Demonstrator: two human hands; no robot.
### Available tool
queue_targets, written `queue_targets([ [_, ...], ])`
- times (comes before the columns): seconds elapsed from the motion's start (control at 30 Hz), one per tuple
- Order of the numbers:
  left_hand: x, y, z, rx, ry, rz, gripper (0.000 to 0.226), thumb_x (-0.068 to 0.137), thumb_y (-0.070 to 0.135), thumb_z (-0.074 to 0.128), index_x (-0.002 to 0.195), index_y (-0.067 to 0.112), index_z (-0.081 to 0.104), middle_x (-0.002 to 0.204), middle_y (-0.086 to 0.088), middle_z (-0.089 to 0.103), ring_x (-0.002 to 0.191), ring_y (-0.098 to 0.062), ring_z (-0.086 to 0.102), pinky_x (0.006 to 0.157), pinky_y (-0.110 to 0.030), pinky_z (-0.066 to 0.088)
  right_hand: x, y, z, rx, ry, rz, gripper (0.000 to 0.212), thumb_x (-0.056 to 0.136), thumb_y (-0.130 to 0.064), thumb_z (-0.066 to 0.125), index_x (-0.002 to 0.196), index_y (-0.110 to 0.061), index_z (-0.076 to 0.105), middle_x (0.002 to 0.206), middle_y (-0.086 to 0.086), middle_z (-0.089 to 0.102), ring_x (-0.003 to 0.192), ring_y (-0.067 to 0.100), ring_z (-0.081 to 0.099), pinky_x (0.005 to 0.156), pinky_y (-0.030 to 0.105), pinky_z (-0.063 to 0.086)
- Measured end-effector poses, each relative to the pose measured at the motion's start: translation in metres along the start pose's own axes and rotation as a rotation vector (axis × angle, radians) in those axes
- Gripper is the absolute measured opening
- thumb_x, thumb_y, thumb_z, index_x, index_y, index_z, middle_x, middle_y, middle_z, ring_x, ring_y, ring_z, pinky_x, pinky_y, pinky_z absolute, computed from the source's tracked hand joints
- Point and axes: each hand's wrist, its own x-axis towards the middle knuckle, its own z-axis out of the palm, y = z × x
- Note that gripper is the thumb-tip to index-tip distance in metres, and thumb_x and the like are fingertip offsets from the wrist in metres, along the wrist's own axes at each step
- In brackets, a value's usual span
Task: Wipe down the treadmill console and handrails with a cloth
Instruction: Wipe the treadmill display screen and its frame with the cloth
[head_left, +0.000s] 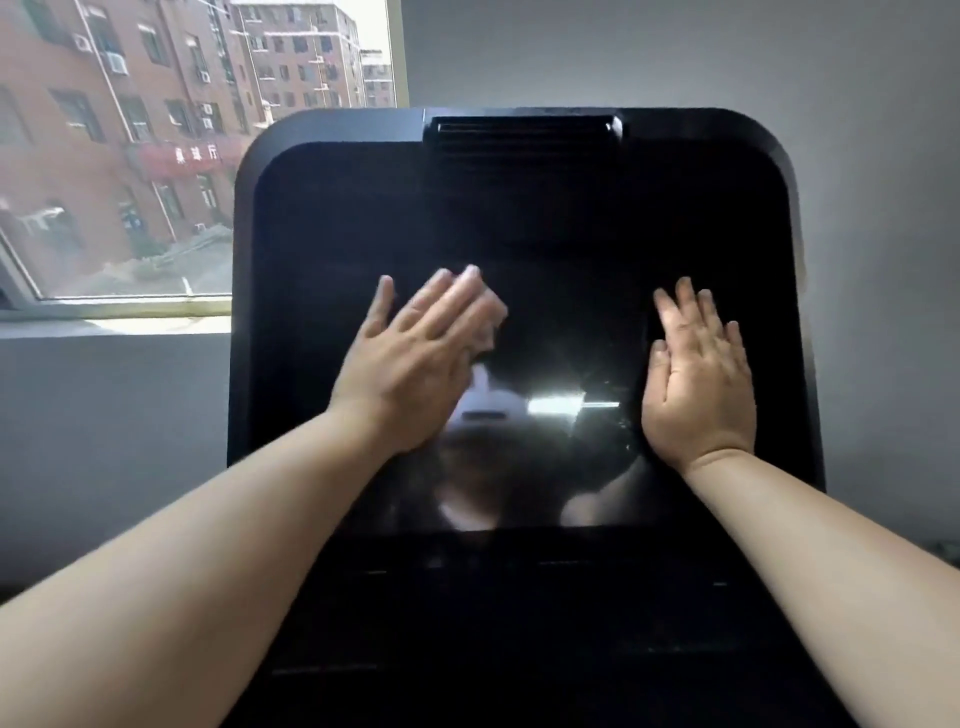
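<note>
Two bare forearms reach up from the bottom edge toward a black treadmill console. On its glossy screen, the left hand presses flat with fingers straight and spread over what appears to be a small pale cloth, blurred at the fingertips. Just beside the screen's right edge, the right hand lies palm-down with fingers extended, holding nothing. Brick buildings show through a window at upper left.
</note>
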Motion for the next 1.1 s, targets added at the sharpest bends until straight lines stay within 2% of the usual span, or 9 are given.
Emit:
queue_targets([
  [0.17, 0.033, 0.023, 0.0, -0.145, 0.074, -0.65, 0.061, 0.093, 0.02, 0.042, 0.151, 0.023, 0.025, 0.162, 0.0, 0.01, 0.149, -0.023, 0.006, 0.117, -0.052, 0.006, -0.001, 0.004, 0.003, 0.016, 0.053, -0.024, 0.054, 0.094, -0.021, 0.028, 0.148, -0.019, 0.034, 0.157, 0.001, 0.027, 0.146, 0.015, 0.018, 0.12, 0.033, 0.007],
  [0.33, 0.022, 0.07, 0.009, -0.09, -0.037, 0.295, 0.055, 0.089, 0.025, 0.044, 0.144, 0.023, 0.043, 0.154, 0.001, 0.036, 0.141, -0.022, 0.033, 0.114, -0.051, 0.027, -0.001, 0.006, 0.004, 0.042, 0.083, -0.031, 0.055, 0.092, -0.023, 0.027, 0.145, -0.017, 0.039, 0.154, 0.004, 0.032, 0.144, 0.02, 0.025, 0.118, 0.035, 0.011],
  [0.4, 0.031, 0.033, 0.004, 0.029, -0.012, 0.305, 0.052, 0.091, 0.027, 0.045, 0.143, 0.023, 0.045, 0.152, 0.002, 0.037, 0.14, -0.018, 0.035, 0.115, -0.047, 0.023, -0.002, 0.006, 0.005, 0.054, 0.089, -0.039, 0.055, 0.092, -0.023, 0.028, 0.145, -0.017, 0.04, 0.154, 0.004, 0.033, 0.144, 0.02, 0.026, 0.118, 0.035, 0.011],
  [0.53, 0.037, -0.01, -0.013, -0.046, 0.144, -0.713, 0.049, 0.095, 0.029, 0.04, 0.144, 0.024, 0.038, 0.157, 0.0, 0.027, 0.14, -0.025, 0.028, 0.111, -0.044, 0.021, -0.002, 0.009, 0.006, 0.086, 0.1, -0.057, 0.052, 0.093, -0.019, 0.033, 0.144, -0.016, 0.041, 0.154, 0.003, 0.033, 0.144, 0.02, 0.027, 0.118, 0.036, 0.012],
  [0.6, 0.046, 0.017, -0.008, -0.047, 0.184, -0.959, 0.052, 0.094, 0.023, 0.043, 0.146, 0.022, 0.036, 0.159, 0.002, 0.02, 0.139, -0.026, 0.024, 0.11, -0.043, 0.019, -0.002, 0.011, 0.004, 0.114, 0.087, -0.068, 0.052, 0.093, -0.02, 0.032, 0.144, -0.015, 0.042, 0.154, 0.004, 0.033, 0.144, 0.021, 0.026, 0.118, 0.037, 0.012],
  [0.77, 0.066, 0.076, 0.01, -0.16, 0.084, -0.071, 0.047, 0.086, 0.005, 0.054, 0.134, 0.01, 0.053, 0.149, -0.01, 0.042, 0.135, -0.028, 0.042, 0.107, -0.047, 0.04, 0.0, 0.012, -0.003, 0.223, 0.045, -0.059, 0.048, 0.094, -0.02, 0.033, 0.14, -0.018, 0.047, 0.153, 0.001, 0.035, 0.144, 0.019, 0.025, 0.118, 0.035, 0.01],
  [0.83, 0.067, 0.059, 0.004, -0.061, 0.028, 0.051, 0.042, 0.092, 0.014, 0.055, 0.134, 0.016, 0.055, 0.151, -0.008, 0.039, 0.133, -0.022, 0.043, 0.11, -0.046, 0.036, 0.007, 0.017, -0.009, 0.29, 0.049, -0.062, 0.043, 0.092, -0.017, 0.039, 0.132, -0.018, 0.055, 0.148, 0.002, 0.044, 0.139, 0.019, 0.032, 0.114, 0.032, 0.013],
  [1.0, 0.071, 0.029, -0.01, -0.051, 0.205, -0.945, 0.045, 0.098, 0.031, 0.046, 0.143, 0.031, 0.044, 0.159, 0.006, 0.022, 0.141, -0.022, 0.025, 0.114, -0.038, 0.02, 0.035, 0.047, -0.024, 0.325, 0.041, -0.183, 0.04, 0.089, -0.018, 0.038, 0.119, -0.017, 0.065, 0.135, 0.002, 0.056, 0.131, 0.021, 0.042, 0.108, 0.03, 0.018],
  [1.1, 0.101, 0.071, 0.004, -0.182, 0.259, -0.946, 0.049, 0.095, 0.019, 0.046, 0.143, 0.024, 0.045, 0.157, 0.001, 0.027, 0.142, -0.022, 0.026, 0.116, -0.032, 0.02, 0.047, 0.056, -0.025, 0.341, 0.058, -0.227, 0.043, 0.088, -0.018, 0.035, 0.118, -0.014, 0.065, 0.134, 0.007, 0.057, 0.133, 0.025, 0.043, 0.109, 0.034, 0.021],
])
